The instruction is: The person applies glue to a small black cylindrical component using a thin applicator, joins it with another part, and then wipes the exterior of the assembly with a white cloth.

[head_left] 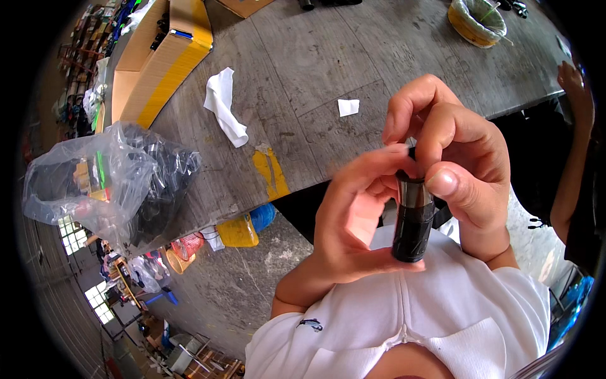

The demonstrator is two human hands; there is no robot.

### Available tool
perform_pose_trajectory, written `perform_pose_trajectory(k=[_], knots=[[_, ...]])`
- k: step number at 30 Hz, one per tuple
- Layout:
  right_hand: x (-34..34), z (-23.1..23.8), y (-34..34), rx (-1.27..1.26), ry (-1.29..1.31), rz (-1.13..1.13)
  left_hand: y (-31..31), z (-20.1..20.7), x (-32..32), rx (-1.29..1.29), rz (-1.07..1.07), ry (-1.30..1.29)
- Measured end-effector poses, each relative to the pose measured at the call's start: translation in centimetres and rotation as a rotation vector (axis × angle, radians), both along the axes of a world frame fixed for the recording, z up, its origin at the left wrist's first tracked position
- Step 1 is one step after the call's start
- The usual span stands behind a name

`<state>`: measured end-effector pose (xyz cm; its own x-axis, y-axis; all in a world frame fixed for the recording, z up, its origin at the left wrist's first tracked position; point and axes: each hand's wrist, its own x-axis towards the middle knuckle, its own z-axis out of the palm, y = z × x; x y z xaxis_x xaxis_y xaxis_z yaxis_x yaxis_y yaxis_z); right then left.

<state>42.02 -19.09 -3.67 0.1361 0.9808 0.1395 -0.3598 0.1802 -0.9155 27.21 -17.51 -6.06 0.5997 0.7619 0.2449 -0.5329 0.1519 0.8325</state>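
Head view: two bare hands work close together in front of a white shirt [372, 322], just off the near edge of a grey, plank-patterned table [322, 63].
Black cylinder: a slim, glossy tube [413, 227] with a smoky, shinier band near its top, held between the hands over the shirt, its long side running nearly up and down the picture with a slight lean.
Left hand: pinching the tube [353, 218] lengthwise, thumb under the base and index finger at the top end, palm open toward it.
Right hand: curled over the top end [467, 151], thumb beside the smoky band and index finger bent down; a small dark piece seems to sit among the fingertips, but they hide it, so I cannot tell whether they grip it.
White papers: a crumpled strip [226, 110] and a small scrap [348, 107] lie apart on the table.
Yellow patch: a worn marking [270, 174] near the table's edge.
Table's left: an open cardboard box [170, 76] with a yellow band, and a clear plastic bag [107, 183] nearer the person.
Far right: a yellow tub [469, 31] with a liner, and another person's hand [573, 81] near the table's edge.
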Motion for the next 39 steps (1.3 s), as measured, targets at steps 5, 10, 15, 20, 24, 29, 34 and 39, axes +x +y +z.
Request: perform_pose_trajectory(k=[5, 10, 15, 20, 24, 29, 34, 39], knots=[[-0.1, -0.5, 0.3, 0.049, -0.035, -0.014, 0.5, 0.3, -0.5, 0.386, 0.158, 0.276], [0.0, -0.6, 0.2, 0.023, -0.072, -0.006, 0.6, 0.5, -0.8, 0.477, 0.227, 0.345], [-0.3, -0.8, 0.3, 0.022, -0.094, -0.022, 0.7, 0.0, -1.1, 0.461, 0.251, 0.331], [-0.3, -2.0, 1.4, 0.029, -0.074, -0.076, 1.1, -0.3, -2.5, 0.517, 0.222, 0.385], [-0.5, -3.0, 2.7, -0.026, -0.24, -0.02, 1.9, -0.3, -4.5, 0.737, 0.352, 0.444], [-3.6, -3.1, 6.1, 0.152, -0.827, -0.074, 1.5, -0.6, -6.8, 0.629, 0.517, 0.432], [-7.9, -3.4, 11.2, 0.392, -1.186, -0.05, 1.3, -0.8, -9.0, 0.533, 0.641, 0.345], [-13.1, -5.5, 15.8, 0.348, -1.427, -0.103, 1.7, 0.5, -10.4, 0.55, 0.782, 0.422]])
